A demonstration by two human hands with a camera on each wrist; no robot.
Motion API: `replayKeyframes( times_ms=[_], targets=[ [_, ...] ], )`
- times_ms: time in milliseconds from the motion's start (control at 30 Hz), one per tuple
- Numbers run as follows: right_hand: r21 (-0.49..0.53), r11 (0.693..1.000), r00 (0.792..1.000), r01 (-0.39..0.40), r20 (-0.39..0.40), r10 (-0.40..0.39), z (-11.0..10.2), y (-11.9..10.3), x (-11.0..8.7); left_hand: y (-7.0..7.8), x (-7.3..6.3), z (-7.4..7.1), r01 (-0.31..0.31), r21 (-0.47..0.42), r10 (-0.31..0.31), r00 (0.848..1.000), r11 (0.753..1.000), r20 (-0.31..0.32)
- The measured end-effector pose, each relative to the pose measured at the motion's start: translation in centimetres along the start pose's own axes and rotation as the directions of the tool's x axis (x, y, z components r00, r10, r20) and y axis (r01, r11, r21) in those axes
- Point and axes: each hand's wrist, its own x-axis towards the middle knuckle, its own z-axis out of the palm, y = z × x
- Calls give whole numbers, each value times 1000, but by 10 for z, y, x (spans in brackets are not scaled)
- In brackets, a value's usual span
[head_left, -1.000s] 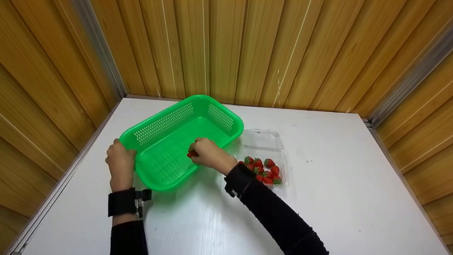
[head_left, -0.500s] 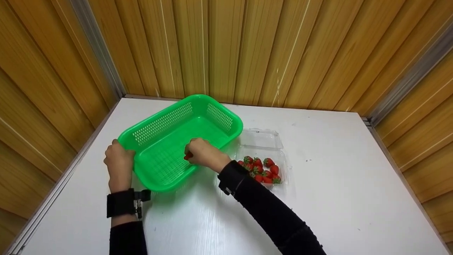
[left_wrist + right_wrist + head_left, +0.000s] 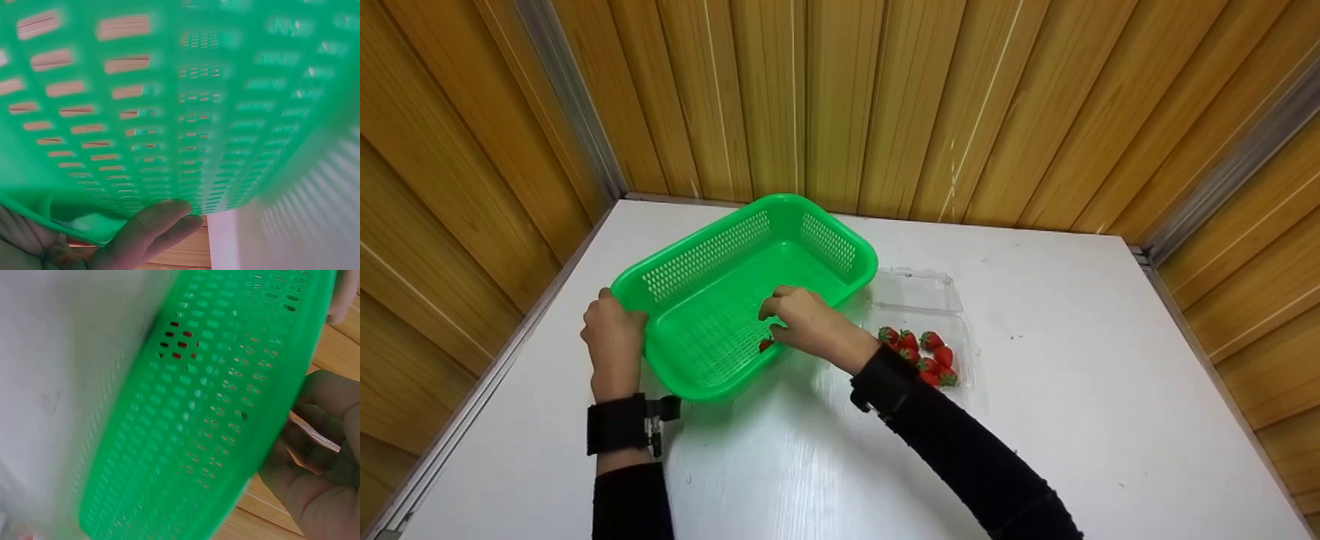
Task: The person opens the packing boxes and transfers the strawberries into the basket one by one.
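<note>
A green plastic basket (image 3: 712, 315) with perforated sides stands at the left of the table. My left hand (image 3: 613, 341) grips its near-left rim, and in the left wrist view the fingers (image 3: 160, 222) lie against the outside wall. Over the near long rim reaches my right hand (image 3: 810, 324), thumb and fingers spread with nothing between them. Just below those fingertips a strawberry (image 3: 766, 345) is inside the basket, partly hidden by the near wall. In the right wrist view its red shows through the wall's holes, while the right hand (image 3: 326, 450) curves over the rim.
Right of the basket, an open clear plastic clamshell box (image 3: 919, 289) holds several strawberries (image 3: 943, 355), partly covered by my right forearm. Wood-look panels (image 3: 840, 105) rise behind the white table (image 3: 1072, 375) and along both sides.
My right hand held a strawberry over the basket before. Its fingers have since parted, the strawberry has dropped inside, and the hand has shifted slightly right. My left hand keeps its place.
</note>
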Motion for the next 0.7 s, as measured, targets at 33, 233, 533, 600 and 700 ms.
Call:
replayKeyframes(
  times_ms=[33, 233, 533, 600, 700],
  targets=[
    [7, 1000, 1000, 11, -20, -11, -4, 2, -7, 0, 0, 0, 0, -3, 0, 1000, 1000, -2],
    [20, 1000, 995, 15, -98, -13, -33, 27, -57, 0, 0, 1, -13, -11, 13, 1000, 1000, -14],
    [-33, 988, 989, -150, -2, 150, -41, 70, -117, 0, 0, -2, 1, -12, -1, 1000, 1000, -2],
    [-61, 984, 986, -165, 22, 167, -37, 78, -126, 0, -1, -2, -5, -13, 5, 1000, 1000, -1],
    [-92, 972, 974, -215, 50, 220, -31, 87, -137, 0, -3, 0, -2, -20, 2, 1000, 1000, 10]
  ],
)
